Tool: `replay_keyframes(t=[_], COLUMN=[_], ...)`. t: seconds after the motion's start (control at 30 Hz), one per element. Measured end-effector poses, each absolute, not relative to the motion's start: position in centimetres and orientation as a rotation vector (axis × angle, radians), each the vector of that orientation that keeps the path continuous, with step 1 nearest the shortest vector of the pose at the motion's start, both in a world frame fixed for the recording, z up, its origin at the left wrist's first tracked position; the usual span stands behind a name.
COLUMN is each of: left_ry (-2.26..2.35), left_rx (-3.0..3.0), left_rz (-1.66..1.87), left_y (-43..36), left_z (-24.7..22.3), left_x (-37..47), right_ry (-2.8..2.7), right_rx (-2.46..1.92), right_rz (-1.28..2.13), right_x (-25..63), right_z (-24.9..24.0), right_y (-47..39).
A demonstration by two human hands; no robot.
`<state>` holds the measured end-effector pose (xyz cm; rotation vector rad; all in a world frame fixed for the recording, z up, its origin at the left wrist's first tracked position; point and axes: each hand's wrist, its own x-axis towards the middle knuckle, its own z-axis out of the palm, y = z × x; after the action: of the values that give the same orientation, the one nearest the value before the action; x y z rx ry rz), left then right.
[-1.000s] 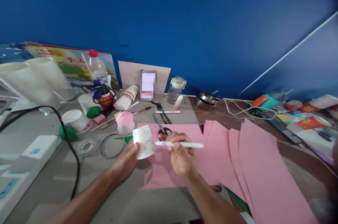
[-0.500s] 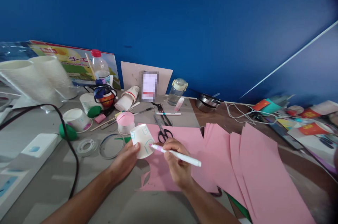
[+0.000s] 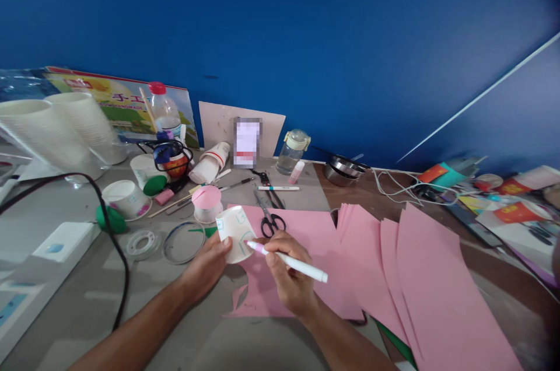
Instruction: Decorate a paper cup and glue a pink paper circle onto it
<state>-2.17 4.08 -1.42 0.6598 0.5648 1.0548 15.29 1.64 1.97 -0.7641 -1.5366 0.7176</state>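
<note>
White paper cup [image 3: 234, 235], tilted, is held above the left edge of the pink sheet [image 3: 306, 289] on the grey tabletop [image 3: 196, 342]. Its side carries teal marker lines: two small angular figures toward the upper end and a curved line lower down.

The left hand [image 3: 213, 257] grips the cup from its left, thumb pressed on the side. The right hand [image 3: 289, 272] is closed in a writing grip on a white marker [image 3: 304, 268] with a lilac collar, its tip at the cup's side by the curved line; whether it touches is too small to tell.

One second ago the marker lay nearly level, tip by the cup's right edge; now its rear end slopes down to the right. The scissors' [image 3: 272, 224] handles, partly covered by the right hand then, now show fully on the sheet.

Along the table's back edge, a lidded jar [image 3: 292, 154] holds clear liquid, partly filled. Stacked white cups [image 3: 48, 135] sit nested in clear plastic toward the back left corner. Nearer the left hand stands a tub with a pink top [image 3: 207, 203]; whatever is inside is hidden.
</note>
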Motion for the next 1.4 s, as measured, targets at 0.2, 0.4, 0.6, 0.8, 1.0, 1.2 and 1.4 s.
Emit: replay_keyframes(t=[0.2,0.4,0.6,0.8,1.0,1.2,1.4], left_ry=[0.563,0.556,0.591,0.603,0.59,0.598,0.609], left_rx=[0.678,0.701,0.685,0.672,0.678,0.663,0.652], left_rz=[1.043,1.043,1.048,1.046,1.062,1.057,1.069], left_y=[4.05,4.13,4.03,4.01,4.08,4.08,4.07], left_z=[-1.35,-1.44,-1.49,-1.48,-1.01,-1.22,-0.82], left_x=[-2.16,-2.23,-2.34,-2.29,-2.17,-2.25,-2.14], right_ry=[-1.551,-1.566,-1.513,-1.494,-1.475,-1.476,-1.526], right_rx=[-0.785,-0.795,-0.774,-0.852,-0.741,-0.838,-0.76], right_rz=[0.641,0.664,0.732,0.668,0.775,0.607,0.663], right_x=[15.13,15.17,15.25,15.1,15.13,15.23,15.19], right_z=[2.27,2.22,2.02,2.25,2.01,2.36,2.32], right_y=[1.66,1.65,1.63,1.65,1.63,1.91,2.1])
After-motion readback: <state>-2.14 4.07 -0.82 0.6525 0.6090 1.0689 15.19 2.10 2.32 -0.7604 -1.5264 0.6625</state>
